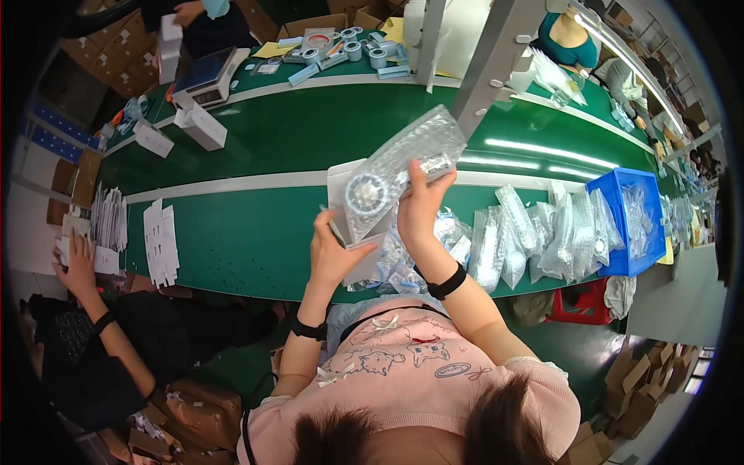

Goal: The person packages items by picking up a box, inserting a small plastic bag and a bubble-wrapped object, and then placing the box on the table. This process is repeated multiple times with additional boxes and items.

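Now right fingers clamp a pouch from its right, left fingers a box.

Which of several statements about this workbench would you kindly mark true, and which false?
1. The right hand holds a bubble-wrap pouch. True.
2. The blue bin stands left of the row of pouches. False: it stands at their right.
3. The left hand holds a white box. True.
4. The red crate sits on the green bench. False: it is below bench level.
5. The person wears black bands on both wrists. True.
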The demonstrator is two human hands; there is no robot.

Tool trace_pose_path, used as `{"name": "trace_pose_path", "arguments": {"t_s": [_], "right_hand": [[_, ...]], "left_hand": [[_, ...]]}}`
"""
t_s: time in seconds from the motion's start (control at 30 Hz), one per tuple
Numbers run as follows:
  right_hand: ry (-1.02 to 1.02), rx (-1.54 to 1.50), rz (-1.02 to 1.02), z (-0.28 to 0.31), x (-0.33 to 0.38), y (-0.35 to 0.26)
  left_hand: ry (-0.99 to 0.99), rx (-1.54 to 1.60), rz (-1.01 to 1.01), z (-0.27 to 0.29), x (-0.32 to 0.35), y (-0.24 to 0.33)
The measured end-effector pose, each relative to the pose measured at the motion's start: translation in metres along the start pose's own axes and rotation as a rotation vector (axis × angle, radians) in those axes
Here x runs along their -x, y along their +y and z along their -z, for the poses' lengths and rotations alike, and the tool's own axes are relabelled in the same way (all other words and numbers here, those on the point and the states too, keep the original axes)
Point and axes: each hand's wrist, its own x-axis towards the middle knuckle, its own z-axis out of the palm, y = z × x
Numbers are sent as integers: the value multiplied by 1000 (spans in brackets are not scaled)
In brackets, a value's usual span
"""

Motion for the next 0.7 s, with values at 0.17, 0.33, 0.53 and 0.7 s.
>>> {"name": "trace_pose_path", "arguments": {"t_s": [0.17,0.33,0.53,0.7], "right_hand": [[-264,396,253,18,4,2],[-1034,959,651,32,-5,-31],[-586,970,-86,92,-61,37],[-704,1669,311,127,-95,115]], "left_hand": [[97,-62,-99,-17,1,-18],[141,400,-123,-28,-15,-22],[117,227,-214,-37,-6,-76],[126,98,-273,-11,-19,-52]]}}
